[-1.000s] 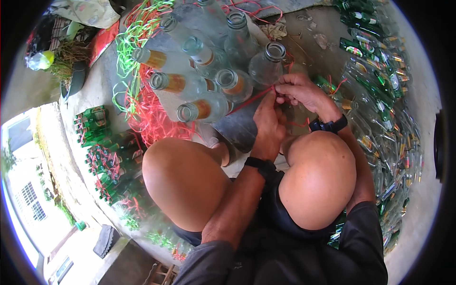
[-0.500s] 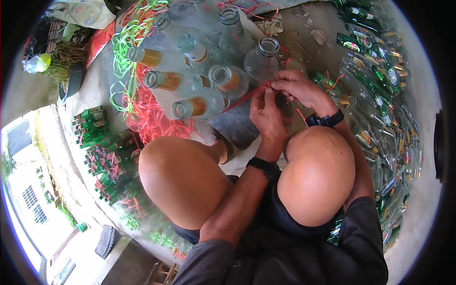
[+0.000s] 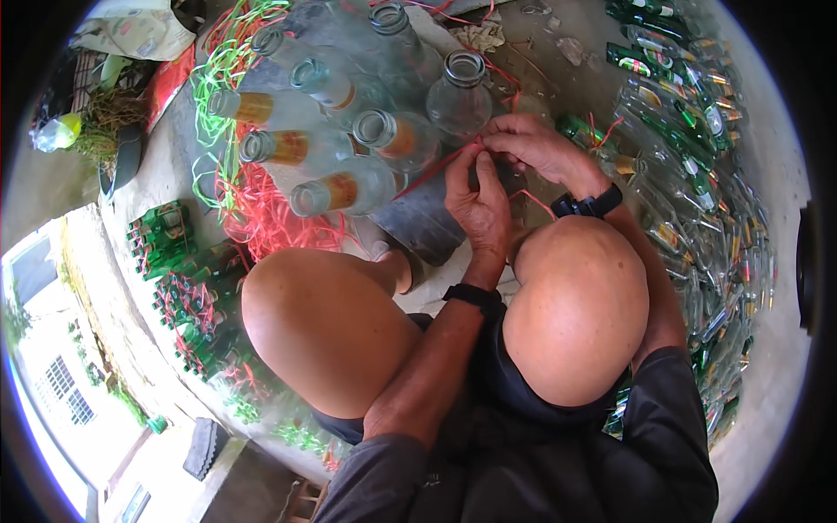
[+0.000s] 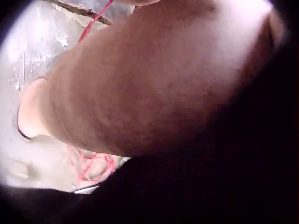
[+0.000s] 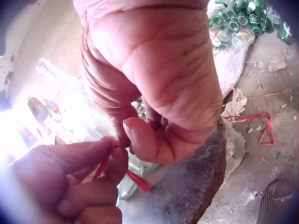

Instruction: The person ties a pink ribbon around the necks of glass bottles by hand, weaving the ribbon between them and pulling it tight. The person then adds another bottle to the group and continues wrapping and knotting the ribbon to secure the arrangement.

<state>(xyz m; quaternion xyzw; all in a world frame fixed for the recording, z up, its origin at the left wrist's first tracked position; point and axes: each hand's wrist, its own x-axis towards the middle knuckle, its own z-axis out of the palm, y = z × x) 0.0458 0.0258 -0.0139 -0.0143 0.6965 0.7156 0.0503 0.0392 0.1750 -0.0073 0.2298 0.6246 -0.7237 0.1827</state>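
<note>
A red plastic strip point(image 3: 433, 168) runs taut along the near side of several clear glass bottles point(image 3: 405, 144). At its right end my left hand point(image 3: 481, 209) pinches it between thumb and fingers. My right hand point(image 3: 542, 155) pinches the strip at the same spot, fingertips right against the left ones. Close up in the right wrist view, the right thumb and fingers point(image 5: 159, 84) curl at a small knot-like twist beside the left hand point(image 5: 70, 182), and a loose red end point(image 5: 138, 181) sticks out. A bare leg point(image 4: 131, 84) fills most of the left wrist view.
The bottles stand upright on a dark-edged slab point(image 3: 418, 222). Left of it lies a heap of red strips point(image 3: 279, 213) and green strips point(image 3: 218, 87). Many loose bottles point(image 3: 697, 174) are piled at the right; bundled green bottles point(image 3: 161, 235) stand at the left. Two bent knees point(image 3: 580, 305) flank the left forearm.
Both hands keep their pinch on the red strip while bottles and hands shift left and slightly up in the head view. The left fingers and thumb look more upright than before.
</note>
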